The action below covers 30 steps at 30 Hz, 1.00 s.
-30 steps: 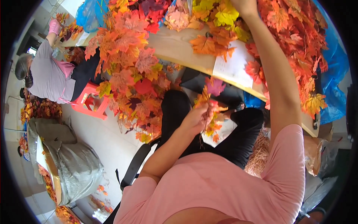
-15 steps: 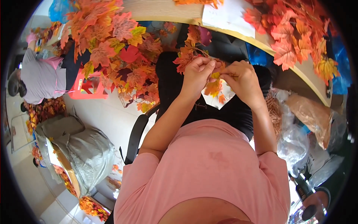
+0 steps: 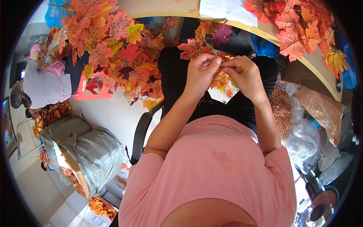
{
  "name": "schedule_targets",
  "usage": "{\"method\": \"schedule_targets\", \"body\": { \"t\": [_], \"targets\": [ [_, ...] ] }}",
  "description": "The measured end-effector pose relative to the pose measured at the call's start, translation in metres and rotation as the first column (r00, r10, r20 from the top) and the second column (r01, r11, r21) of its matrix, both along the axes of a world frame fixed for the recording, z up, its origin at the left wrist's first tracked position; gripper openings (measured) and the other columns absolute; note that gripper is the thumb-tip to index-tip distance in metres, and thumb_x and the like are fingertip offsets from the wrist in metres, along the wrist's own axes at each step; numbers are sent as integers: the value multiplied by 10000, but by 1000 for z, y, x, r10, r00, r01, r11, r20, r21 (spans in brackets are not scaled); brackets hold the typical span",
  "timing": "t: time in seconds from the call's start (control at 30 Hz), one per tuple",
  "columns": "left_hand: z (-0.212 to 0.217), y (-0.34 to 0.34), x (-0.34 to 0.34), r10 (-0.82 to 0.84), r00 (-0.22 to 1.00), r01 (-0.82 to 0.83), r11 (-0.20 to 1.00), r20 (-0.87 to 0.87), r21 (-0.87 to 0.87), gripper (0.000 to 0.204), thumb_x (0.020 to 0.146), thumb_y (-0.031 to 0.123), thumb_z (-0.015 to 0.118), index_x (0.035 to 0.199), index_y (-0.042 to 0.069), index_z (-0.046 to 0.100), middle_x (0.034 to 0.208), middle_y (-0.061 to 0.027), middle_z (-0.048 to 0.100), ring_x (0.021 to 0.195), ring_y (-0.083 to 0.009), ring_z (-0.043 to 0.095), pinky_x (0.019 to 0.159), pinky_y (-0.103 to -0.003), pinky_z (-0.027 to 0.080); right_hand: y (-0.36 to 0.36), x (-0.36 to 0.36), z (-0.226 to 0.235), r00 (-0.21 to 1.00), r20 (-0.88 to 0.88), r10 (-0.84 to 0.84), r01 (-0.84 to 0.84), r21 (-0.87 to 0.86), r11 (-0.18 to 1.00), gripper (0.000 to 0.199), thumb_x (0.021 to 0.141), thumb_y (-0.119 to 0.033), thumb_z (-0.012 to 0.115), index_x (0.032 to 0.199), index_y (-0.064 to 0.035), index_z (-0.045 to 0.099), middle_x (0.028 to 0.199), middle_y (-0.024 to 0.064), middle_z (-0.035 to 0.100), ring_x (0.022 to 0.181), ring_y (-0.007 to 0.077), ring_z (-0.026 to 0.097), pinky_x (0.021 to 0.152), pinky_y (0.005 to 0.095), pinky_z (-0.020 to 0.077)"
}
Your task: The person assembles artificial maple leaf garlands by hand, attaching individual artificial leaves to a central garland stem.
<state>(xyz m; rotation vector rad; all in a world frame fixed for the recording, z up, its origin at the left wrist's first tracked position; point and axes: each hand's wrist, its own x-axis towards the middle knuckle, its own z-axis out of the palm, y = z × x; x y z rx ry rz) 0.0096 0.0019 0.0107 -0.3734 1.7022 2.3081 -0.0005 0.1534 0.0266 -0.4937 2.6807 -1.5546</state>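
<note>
Above my lap, an artificial maple leaf garland with orange, yellow and purple leaves runs through my hands. My left hand pinches its thin stem between thumb and forefinger. Close beside it, my right hand is closed on the same garland, its fingertips nearly meeting the left ones. A purple leaf stands out on the part beyond my hands. Small yellow and orange leaves hang below my fingers. What lies right between the fingertips is partly hidden.
A wooden table curves ahead, carrying a white paper. Leaf bunches hang at left and right. On the right are raffia-like strands and plastic bags. Left stand a red stool, a person and a grey-green sack.
My fingertips have drawn closer together on the garland. Its purple leaf now shows more fully beyond my hands. The whole view has shifted slightly.
</note>
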Motion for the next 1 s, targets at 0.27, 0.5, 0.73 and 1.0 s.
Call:
{"method": "schedule_targets", "body": {
  "t": [0.27, 0.5, 0.73, 1.0],
  "targets": [
    [-6, 1, 8, -71, 990, 53, 988, -119, -142, 101, 853, 122, 587, 887, 27, 587, 832, -15, 616, 718, -57, 575, 550, -195, 484, 0, 6, -4, 975, 223, -23, 46, -100, 994, 132, 737, -90, 653, 817, 15, 654, 725, 93, 634, 631, 141, 571, 589, 268, 456],
    [-8, 1, 11, -44, 999, 45, 998, -9, 48, 140, 871, 137, 562, 944, 22, 590, 870, -29, 606, 735, -72, 574, 565, -215, 483, -1, 6, -9, 927, 368, -68, 141, -175, 974, 157, 743, -116, 644, 810, 26, 650, 723, 81, 644, 599, 112, 575, 553, 256, 455],
    [-9, -22, 11, -310, 939, 296, 949, 146, 108, 213, 892, 175, 517, 1014, 11, 575, 862, -66, 614, 743, -122, 599, 670, -240, 490, 9, -34, -4, 975, -145, -169, 199, 228, 953, 115, 701, -152, 607, 726, -45, 641, 696, 83, 633, 748, 253, 580, 798, 359, 401],
    [1, -30, 9, -443, 893, 428, 890, 75, 158, 184, 886, 169, 526, 983, 18, 566, 803, -81, 630, 669, -101, 605, 602, -199, 489, -5, -49, -13, 921, -388, -19, 183, 389, 903, 54, 671, -102, 618, 699, -58, 630, 683, 77, 574, 701, 274, 548, 670, 393, 412]
  ]
}}
